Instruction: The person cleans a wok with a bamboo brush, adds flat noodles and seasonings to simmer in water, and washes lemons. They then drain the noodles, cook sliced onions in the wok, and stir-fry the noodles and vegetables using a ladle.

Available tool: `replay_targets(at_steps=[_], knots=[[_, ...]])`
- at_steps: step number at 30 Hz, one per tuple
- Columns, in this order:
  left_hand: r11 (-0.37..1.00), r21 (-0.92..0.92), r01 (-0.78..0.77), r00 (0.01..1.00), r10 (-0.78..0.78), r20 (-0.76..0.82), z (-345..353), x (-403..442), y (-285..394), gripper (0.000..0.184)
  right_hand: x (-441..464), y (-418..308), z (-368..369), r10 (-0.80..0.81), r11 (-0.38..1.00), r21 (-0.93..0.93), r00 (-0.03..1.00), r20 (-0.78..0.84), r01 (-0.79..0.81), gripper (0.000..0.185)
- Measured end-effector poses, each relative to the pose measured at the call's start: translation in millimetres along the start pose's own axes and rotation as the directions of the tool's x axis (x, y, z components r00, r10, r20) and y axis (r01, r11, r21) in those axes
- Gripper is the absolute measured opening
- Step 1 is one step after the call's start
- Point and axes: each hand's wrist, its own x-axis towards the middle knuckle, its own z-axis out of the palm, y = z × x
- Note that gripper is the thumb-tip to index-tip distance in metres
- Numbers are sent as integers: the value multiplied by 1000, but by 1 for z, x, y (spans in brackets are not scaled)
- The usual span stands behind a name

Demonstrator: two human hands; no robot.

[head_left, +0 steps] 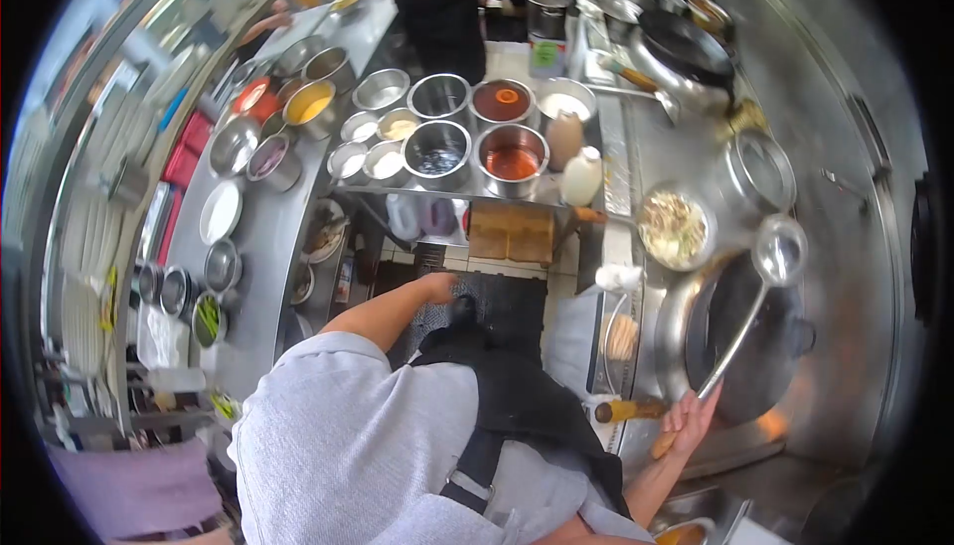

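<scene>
My right hand (689, 422) is wrapped round the handle of a long metal ladle (736, 340), near its wooden end. The ladle's round bowl (780, 250) is over the far rim of a dark wok (735, 366) on the stove, and a flame (773, 424) glows at the wok's near side. A wooden handle (632, 411) sticks out to the left of the wok. In front of my body, over the dark floor mat, my left hand (437, 289) hangs with its fingers curled in and nothing visible in them.
Beyond the wok stands a bowl of pale sliced food (676, 227). Metal pots of red sauce (512, 160) and squeeze bottles (581, 177) crowd the counter ahead. Several bowls cover the left counter (253, 282). Another person (437, 8) in a black apron stands at the back.
</scene>
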Motion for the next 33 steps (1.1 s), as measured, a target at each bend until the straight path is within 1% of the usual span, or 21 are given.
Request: replay_targets(at_steps=[2, 4, 6, 7, 8, 10, 12, 14, 16, 18, 20, 22, 24, 26, 27, 28, 29, 30, 31, 32, 33], knots=[[992, -89, 88, 994, -93, -59, 12, -26, -59, 62, 4, 4, 59, 63, 992, 100, 981, 181, -83, 75], [953, -272, 130, 961, -189, -204, 5, -56, -95, 57, 11, 27, 106, 92, 964, 189, 898, 430, -189, 79], [828, -555, 76, 923, -268, -274, -6, -71, -129, 49, 25, 50, 164, 251, 943, 34, 776, 578, -330, 83], [691, -722, -33, 887, -312, -339, -12, -79, -144, 45, 30, 62, 200, 350, 915, -59, 713, 608, -399, 84], [641, -755, -138, 839, -329, -433, -24, -86, -155, 42, 33, 76, 242, 443, 876, -151, 642, 626, -457, 86], [417, -893, -168, 811, -457, -366, -74, -122, -167, 42, 29, 99, 329, 548, 836, -426, 475, 689, -347, 83], [232, -902, -363, 726, -537, -430, -105, -131, -209, 42, 22, 142, 404, 607, 790, -512, 310, 732, -337, 81], [99, -848, -520, 591, -676, -441, -139, -141, -251, 47, 6, 173, 475, 651, 759, -614, 236, 721, -219, 79], [-36, -792, -610, 528, -763, -373, -175, -157, -287, 50, -6, 203, 540, 649, 755, -654, 187, 737, -43, 78], [-107, -658, -745, 417, -845, -335, -200, -158, -322, 50, -10, 226, 597, 672, 652, -693, 189, 716, 308, 78], [-107, -633, -766, 367, -882, -294, -223, -152, -356, 46, -17, 259, 639, 578, 355, -499, 234, 782, 790, 82], [-168, -654, -737, 364, -915, -176, -238, -145, -377, 44, -24, 291, 663, 572, 74, -364, 260, 778, 928, 86], [-174, -657, -734, 349, -926, -145, -243, -138, -393, 45, -36, 310, 671, 708, -34, -371, 285, 646, 928, 91], [-189, -645, -741, 406, -891, -205, -243, -131, -408, 47, -37, 325, 654, 629, 32, -330, 238, 740, 943, 87], [-90, -738, -669, 293, -944, -151, -251, -134, -402, 39, -45, 301, 659, 743, 301, -617, 226, 630, 727, 84], [-95, -738, -668, 299, -942, -149, -257, -141, -393, 39, -50, 276, 665, 836, 456, -816, 143, 530, 356, 82], [52, -800, -597, 261, -931, -255, -261, -150, -383, 34, -52, 257, 667, 858, 490, -866, 122, 499, 98, 77], [203, -835, -512, 234, -902, -363, -262, -151, -379, 29, -42, 258, 660, 860, 487, -869, 126, 495, 90, 77], [234, -863, -448, 218, -907, -359, -266, -146, -382, 26, -30, 262, 649, 849, 515, -818, 23, 527, -258, 77], [235, -865, -443, 224, -906, -360, -268, -147, -378, 26, -27, 262, 643, 810, 448, -683, -61, 583, -577, 77], [278, -869, -411, 214, -897, -388, -269, -149, -374, 26, -28, 264, 638, 804, 476, -677, -35, 594, -562, 78]])
